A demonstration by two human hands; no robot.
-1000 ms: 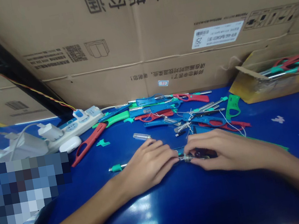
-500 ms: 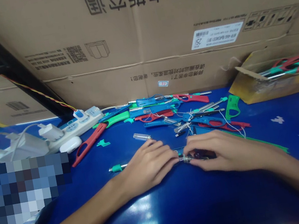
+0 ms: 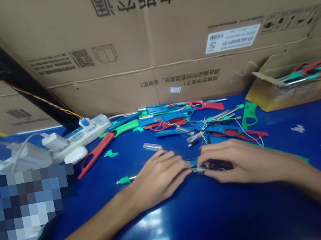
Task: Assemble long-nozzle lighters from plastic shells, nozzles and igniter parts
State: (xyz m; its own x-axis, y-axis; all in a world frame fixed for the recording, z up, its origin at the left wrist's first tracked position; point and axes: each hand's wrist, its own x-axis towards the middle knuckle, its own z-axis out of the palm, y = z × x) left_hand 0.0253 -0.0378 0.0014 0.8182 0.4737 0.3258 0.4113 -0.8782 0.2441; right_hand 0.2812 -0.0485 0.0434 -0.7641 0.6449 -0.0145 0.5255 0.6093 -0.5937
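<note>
Over the blue table, my left hand [image 3: 162, 174] and my right hand [image 3: 233, 163] nearly meet, fingertips pinched. Between them is a small clear part [image 3: 200, 169], gripped by my right thumb and fingers. A dark piece [image 3: 219, 164] shows under my right palm. My left fingertips close on the left end of this small assembly; what exactly they hold is too small to tell. A metal rod with a teal collar [image 3: 125, 180] sticks out to the left from beneath my left hand. A clear tube [image 3: 153, 146] lies just behind my left hand.
Red, blue and green lighter shells [image 3: 168, 117] lie heaped behind my hands. An open carton [image 3: 286, 93] with red lighters stands at the right. A power strip [image 3: 81, 139] with plugs and a white case [image 3: 75, 155] are at the left. Large cardboard boxes [image 3: 144, 27] rise behind.
Both hands stay almost in place. The gap between my fingertips looks very slightly wider, with the clear part a little more exposed.
</note>
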